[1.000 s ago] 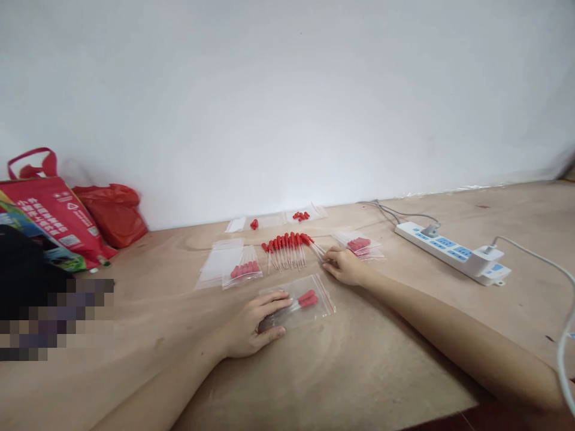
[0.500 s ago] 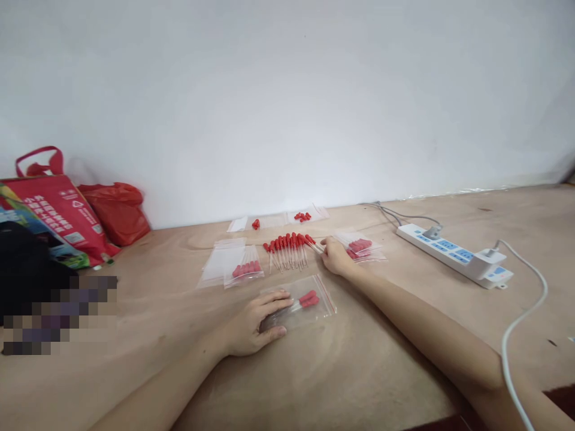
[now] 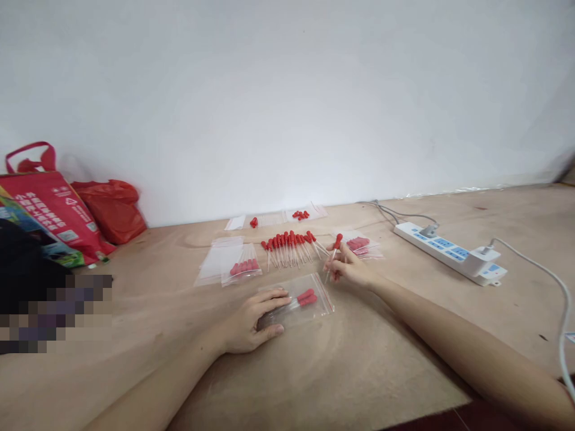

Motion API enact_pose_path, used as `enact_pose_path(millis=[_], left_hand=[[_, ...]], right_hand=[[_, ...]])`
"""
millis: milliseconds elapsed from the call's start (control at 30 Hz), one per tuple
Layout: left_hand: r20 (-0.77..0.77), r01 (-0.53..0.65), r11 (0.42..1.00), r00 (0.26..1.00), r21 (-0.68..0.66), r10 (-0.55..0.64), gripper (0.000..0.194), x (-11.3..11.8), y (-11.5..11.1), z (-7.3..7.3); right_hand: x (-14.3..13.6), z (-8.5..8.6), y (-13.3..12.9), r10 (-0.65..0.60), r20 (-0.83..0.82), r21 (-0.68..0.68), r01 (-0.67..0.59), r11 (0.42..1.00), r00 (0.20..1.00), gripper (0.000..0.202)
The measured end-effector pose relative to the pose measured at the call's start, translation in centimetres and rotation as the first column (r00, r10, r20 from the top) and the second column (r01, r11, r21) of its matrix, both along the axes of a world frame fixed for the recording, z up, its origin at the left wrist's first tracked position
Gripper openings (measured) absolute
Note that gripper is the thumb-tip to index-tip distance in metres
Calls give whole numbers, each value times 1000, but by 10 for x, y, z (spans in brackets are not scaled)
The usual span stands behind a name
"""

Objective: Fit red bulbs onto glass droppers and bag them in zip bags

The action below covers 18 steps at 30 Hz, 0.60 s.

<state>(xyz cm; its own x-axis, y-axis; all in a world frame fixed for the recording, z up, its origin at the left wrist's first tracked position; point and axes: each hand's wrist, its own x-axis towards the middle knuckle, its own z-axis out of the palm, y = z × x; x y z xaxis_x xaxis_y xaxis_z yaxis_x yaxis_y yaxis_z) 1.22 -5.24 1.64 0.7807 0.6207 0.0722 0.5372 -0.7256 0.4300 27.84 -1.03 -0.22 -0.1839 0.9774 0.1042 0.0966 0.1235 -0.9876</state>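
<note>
My right hand pinches one dropper, a clear stem with a red rubber bulb, bulb up and slightly tilted. Lying on the near end of a clear zip bag, my left hand has its fingers stretched out and its thumb apart. Red-bulbed droppers show inside that bag. Just beyond, a row of several droppers lies with bulbs toward the wall. Left of the row is a filled zip bag of droppers; another filled bag lies behind my right hand.
Flat zip bags lie at left. Near the wall are loose red bulbs on a bag and clear stems. A white power strip with a cable is at right. A red shopping bag and a red plastic bag stand at left.
My right hand has drawn back from the right end of the row and raised one dropper upright, bulb up. My left hand stays on the zip bag. The view has shifted slightly.
</note>
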Motion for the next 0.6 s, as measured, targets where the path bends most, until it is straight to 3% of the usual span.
enact_pose_path(millis=[100,333,467,600], left_hand=[[19,1,1000,1000,-13,-1,43,-2,1,-1],[68,-13,1000,998,-28,15,32,-1,3,-4],[82,-1,1000,997,-16,3,33,0,3,-5],[52,-48,999,998,-14,48,40,1,0,-4]], right_hand=[[-3,-3,1,-93,-154,-99,78,992,984,15],[-10,-7,0,-234,-270,-190,186,964,934,10],[-13,-6,-4,-357,-282,-175,318,932,891,38],[-17,-5,-10,-304,-340,-235,233,944,890,27]])
